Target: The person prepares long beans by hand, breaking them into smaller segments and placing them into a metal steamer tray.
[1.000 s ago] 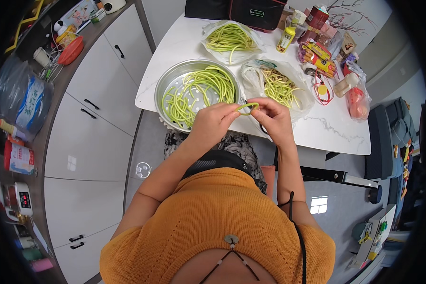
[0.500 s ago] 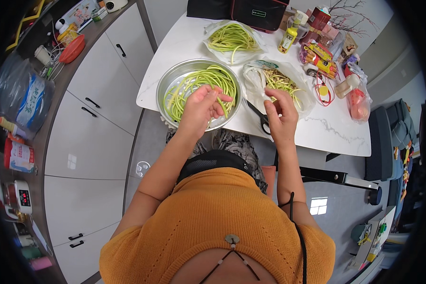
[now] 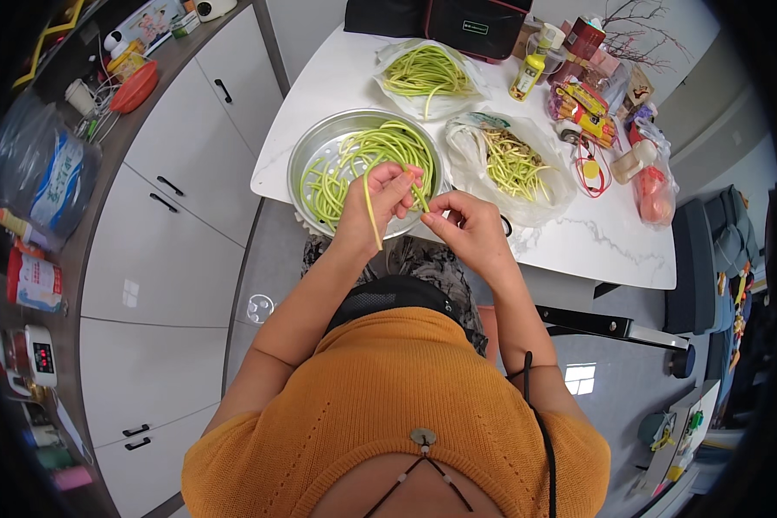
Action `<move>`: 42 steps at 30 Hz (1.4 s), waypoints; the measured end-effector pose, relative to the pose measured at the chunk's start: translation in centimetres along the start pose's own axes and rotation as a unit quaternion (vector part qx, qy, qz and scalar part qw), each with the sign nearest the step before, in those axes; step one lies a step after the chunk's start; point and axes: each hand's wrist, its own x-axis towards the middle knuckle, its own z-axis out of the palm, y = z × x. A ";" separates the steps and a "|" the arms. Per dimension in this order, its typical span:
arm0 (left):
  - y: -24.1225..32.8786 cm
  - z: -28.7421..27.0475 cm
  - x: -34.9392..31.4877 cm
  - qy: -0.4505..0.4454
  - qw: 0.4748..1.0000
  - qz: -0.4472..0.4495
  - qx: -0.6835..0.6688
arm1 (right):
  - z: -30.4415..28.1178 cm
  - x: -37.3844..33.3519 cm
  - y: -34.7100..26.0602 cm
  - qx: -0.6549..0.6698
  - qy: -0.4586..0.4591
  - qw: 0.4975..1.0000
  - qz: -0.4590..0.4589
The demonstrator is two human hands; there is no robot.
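Note:
My left hand point(image 3: 374, 203) is closed on a long green garlic scape point(image 3: 371, 216), one length of which hangs down past the palm. The thumb and fingers of my right hand point(image 3: 466, 226) pinch the scape's other end near the rim of the steel basin. Both hands are over the basin's front right side. More scapes point(image 3: 328, 194) lie coiled inside this round metal basin point(image 3: 298, 151). Right of it, an open white plastic bag point(image 3: 561, 194) holds short cut pieces point(image 3: 514, 168). Black scissors point(image 3: 507, 226) are mostly hidden behind my right hand; only a handle loop shows.
Behind the basin a second plastic bag point(image 3: 388, 91) holds a bundle of whole scapes. A yellow bottle point(image 3: 527, 78), packets point(image 3: 583, 112) and a bag of red fruit point(image 3: 654, 181) crowd the marble-look table's right side. White cabinets point(image 3: 177, 147) stand to the left.
My right hand has moved left and closed on the end of a scape. A scape now hangs from my left hand. The scissors have become mostly covered by my right hand.

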 end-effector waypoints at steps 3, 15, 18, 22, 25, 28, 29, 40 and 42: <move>0.0 -0.2 0.0 -0.008 0.999 -0.027 -0.028 | -0.2 -0.2 -0.1 -0.006 0.017 0.999 -0.040; -0.5 -0.7 0.0 -0.063 0.979 -0.155 -0.119 | 0.0 0.0 0.4 0.017 0.065 0.971 -0.231; 0.1 -0.4 -0.2 -0.064 0.986 -0.135 -0.077 | -0.3 0.1 0.7 -0.041 0.093 0.971 -0.217; 0.6 0.7 -0.7 -0.061 0.992 -0.079 0.083 | -0.5 0.1 0.6 -0.077 0.098 0.973 -0.195; 0.2 0.5 -0.8 -0.066 0.989 -0.069 0.116 | -1.4 0.4 0.6 -0.097 0.158 0.969 -0.164; 0.4 0.3 -0.8 -0.064 0.987 -0.084 0.119 | -3.4 0.9 1.7 -0.120 0.244 0.953 -0.137; 0.6 0.3 -0.9 -0.064 0.986 -0.090 0.124 | -4.1 1.2 2.4 -0.126 0.262 0.948 -0.129; 0.6 0.2 -0.5 -0.028 0.982 -0.086 0.165 | -7.5 1.3 11.6 -0.354 0.275 0.891 0.076; 0.5 0.1 -0.5 -0.021 0.981 -0.084 0.172 | -6.8 0.3 11.1 -0.283 0.203 0.933 0.088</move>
